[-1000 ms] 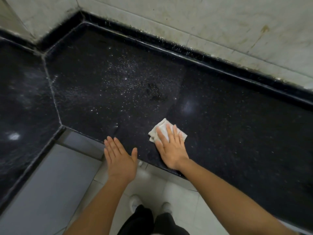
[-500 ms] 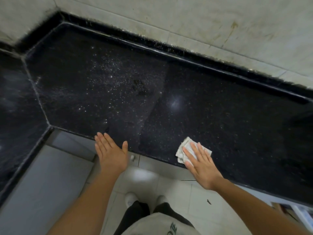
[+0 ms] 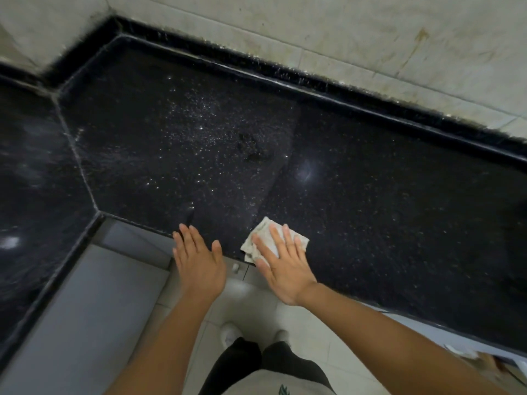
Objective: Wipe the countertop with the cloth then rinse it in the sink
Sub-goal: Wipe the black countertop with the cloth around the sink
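Looking down: my dark trousers (image 3: 242, 363) and pale shoes (image 3: 228, 334) on glossy off-white floor tiles (image 3: 302, 317).

Left grip (image 3: 199, 263): open flat, fingers straight and close together, holding nothing. Fingertips reach the table's front edge, palm out over the floor. Cannot tell whether the tips touch the stone.

Right grip (image 3: 285, 266): also flat, fingers spread and straight, pressing down on the cloth (image 3: 263, 228) rather than clutching it.

The cloth is a small, crumpled, off-white rag folded into a rough square. It lies on the table right at the front edge, just beside the left grip, with one corner hanging slightly over.

Table (image 3: 385, 212): polished black speckled stone. A pale grouted seam (image 3: 74, 149) angles across at the corner.

A scatter of fine bright droplets (image 3: 199, 132) lies on the left-centre. The stone to the right looks smoother, with a soft light reflection.

Lower left: flat matte grey panel (image 3: 71, 309) below the table edge.

Far side: a raised black stone lip (image 3: 342, 94). Above it, cream wall tiles (image 3: 342, 29), streaked and stained brownish, with grimy grout.
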`<action>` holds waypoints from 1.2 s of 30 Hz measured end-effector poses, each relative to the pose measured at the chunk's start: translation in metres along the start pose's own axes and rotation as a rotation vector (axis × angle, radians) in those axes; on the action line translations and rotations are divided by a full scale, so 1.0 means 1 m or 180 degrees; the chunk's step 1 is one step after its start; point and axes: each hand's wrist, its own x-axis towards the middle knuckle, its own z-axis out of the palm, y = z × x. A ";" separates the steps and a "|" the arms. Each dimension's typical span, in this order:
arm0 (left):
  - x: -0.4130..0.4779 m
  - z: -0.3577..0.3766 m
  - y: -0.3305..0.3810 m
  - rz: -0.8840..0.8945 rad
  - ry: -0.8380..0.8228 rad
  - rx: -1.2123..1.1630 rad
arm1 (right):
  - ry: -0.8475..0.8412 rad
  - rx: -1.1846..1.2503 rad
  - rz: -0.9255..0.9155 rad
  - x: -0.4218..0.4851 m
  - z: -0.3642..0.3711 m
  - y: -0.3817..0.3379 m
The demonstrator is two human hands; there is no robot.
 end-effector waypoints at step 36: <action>0.079 0.004 0.066 0.0672 -0.0212 0.0643 | 0.0149 0.0111 0.0398 0.217 -0.136 0.085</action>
